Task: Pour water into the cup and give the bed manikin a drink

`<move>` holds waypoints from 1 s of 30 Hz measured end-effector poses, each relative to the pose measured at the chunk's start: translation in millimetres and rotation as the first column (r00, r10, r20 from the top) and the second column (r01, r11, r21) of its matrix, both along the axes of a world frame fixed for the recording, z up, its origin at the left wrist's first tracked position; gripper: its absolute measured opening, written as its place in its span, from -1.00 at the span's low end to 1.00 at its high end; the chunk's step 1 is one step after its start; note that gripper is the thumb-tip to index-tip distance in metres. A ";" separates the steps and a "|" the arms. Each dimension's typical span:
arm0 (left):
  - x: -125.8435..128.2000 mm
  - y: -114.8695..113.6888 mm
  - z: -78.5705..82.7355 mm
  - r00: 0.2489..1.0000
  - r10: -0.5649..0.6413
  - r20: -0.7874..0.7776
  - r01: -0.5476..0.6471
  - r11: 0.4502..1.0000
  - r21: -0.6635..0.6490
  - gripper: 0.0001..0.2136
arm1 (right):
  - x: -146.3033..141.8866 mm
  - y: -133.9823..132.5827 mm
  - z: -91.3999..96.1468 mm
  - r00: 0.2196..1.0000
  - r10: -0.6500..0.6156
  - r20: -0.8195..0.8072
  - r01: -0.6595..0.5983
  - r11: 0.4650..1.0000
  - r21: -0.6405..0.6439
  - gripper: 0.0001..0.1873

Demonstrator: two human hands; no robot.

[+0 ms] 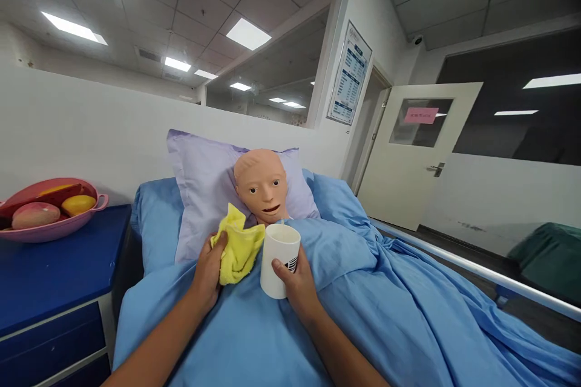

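My left hand (207,275) grips a crumpled yellow cloth (239,251), which bunches up above the fingers. In my right hand (297,284) is a white cup (273,266) with a black barcode-like print, held upright with the thumb across its front. The cup's inside looks white; whether it holds liquid I cannot tell. Cloth and cup are side by side, very close together. Just beyond them, a manikin's head (261,184) with a slightly parted mouth rests on a lilac pillow (200,181). A blue quilt (354,272) covers the manikin below the neck.
A blue bedside cabinet (59,272) stands at the left, bearing a pink basket (59,231) of fruit. Along the bed's right side runs a pale rail (476,269). Behind are a white wall, an open door (408,175) and a wall notice (349,75).
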State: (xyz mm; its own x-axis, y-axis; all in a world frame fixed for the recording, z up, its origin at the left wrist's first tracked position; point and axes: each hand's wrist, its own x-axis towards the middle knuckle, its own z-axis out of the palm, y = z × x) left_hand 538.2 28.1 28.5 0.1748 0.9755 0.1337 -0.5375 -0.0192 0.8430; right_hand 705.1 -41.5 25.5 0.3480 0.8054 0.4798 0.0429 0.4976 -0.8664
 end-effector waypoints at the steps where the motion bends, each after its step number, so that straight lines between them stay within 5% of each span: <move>1: -0.5 4.4 -8.9 0.998 -0.065 0.016 0.065 0.998 -0.028 -0.52 | 0.3 0.3 -0.7 1.000 0.005 0.005 -0.005 1.000 -0.011 -0.43; 6: -4.0 14.4 -33.5 0.965 -0.236 0.114 0.241 0.970 -0.035 -0.58 | 1.3 2.1 -2.0 1.000 -0.005 0.013 0.006 0.998 -0.057 -0.44; 30: -5.9 16.1 -40.8 0.959 -0.223 0.176 0.236 0.970 -0.055 -0.49 | 2.9 5.5 4.2 0.989 0.002 -0.145 -0.026 0.986 -0.165 -0.37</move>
